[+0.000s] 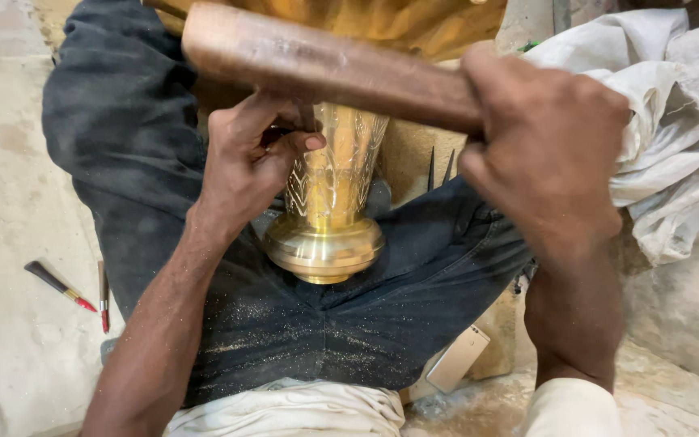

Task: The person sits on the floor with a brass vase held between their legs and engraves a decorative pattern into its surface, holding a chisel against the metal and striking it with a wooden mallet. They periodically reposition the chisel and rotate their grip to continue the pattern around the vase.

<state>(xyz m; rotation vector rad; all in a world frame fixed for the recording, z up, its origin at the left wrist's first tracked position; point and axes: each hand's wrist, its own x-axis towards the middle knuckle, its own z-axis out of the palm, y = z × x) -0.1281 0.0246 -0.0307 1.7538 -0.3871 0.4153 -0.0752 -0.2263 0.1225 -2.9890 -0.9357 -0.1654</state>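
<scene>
Hands: my right hand (548,154) grips a wooden mallet (325,65); left hand (244,158) pinches a small tool, barely visible.
Vase (329,218): brass, on my lap.
Handling: I'd judge it heavy, slick, dentable; hold the neck.

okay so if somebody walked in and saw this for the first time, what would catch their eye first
Probably the shiny engraved brass vase at centre, lying across the person's lap on dark jeans dusted with golden filings. Just above it, the right hand grips a thick wooden mallet that crosses the top of the view, while the left hand pinches a small tool against the vase's neck.
</scene>
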